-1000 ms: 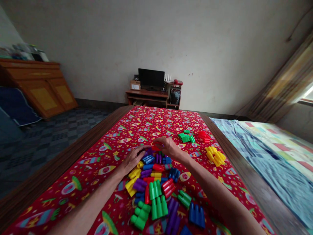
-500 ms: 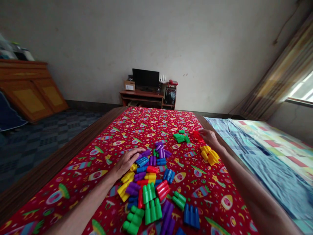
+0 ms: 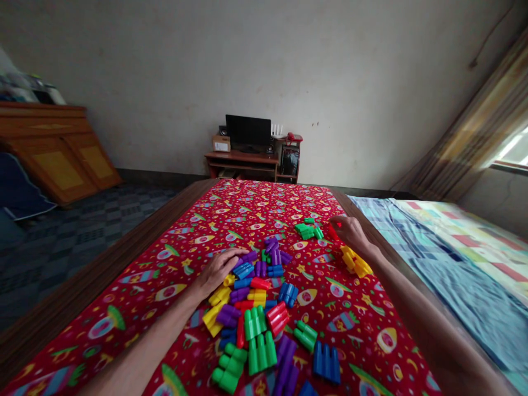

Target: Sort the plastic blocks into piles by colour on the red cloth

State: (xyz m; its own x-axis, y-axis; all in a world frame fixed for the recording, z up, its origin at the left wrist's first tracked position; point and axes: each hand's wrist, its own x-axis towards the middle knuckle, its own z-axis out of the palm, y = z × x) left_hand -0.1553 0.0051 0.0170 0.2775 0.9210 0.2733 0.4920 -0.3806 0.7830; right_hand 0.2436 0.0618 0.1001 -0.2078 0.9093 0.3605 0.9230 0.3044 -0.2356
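A heap of chunky plastic interlocking blocks (image 3: 256, 308) in purple, blue, yellow, red and green lies on the red printed tablecloth (image 3: 165, 280). My left hand (image 3: 218, 269) rests palm down at the heap's far left edge, its fingertips close to a purple block (image 3: 248, 256) and holding nothing. To the right, my right hand (image 3: 350, 234) is curled over a red block (image 3: 333, 232), mostly hiding it. Just below that hand sits a yellow block cluster (image 3: 355, 262), and a green block group (image 3: 307, 231) lies to its left.
The cloth-covered table has a dark wooden edge on both long sides. A bed with a blue and patterned cover (image 3: 466, 286) lies along the right side. A low desk with a monitor (image 3: 247, 132) stands beyond the table's far end.
My right hand has moved from above the heap rightward to the red blocks and now covers them. My left hand has shifted little. The view has swung slightly.
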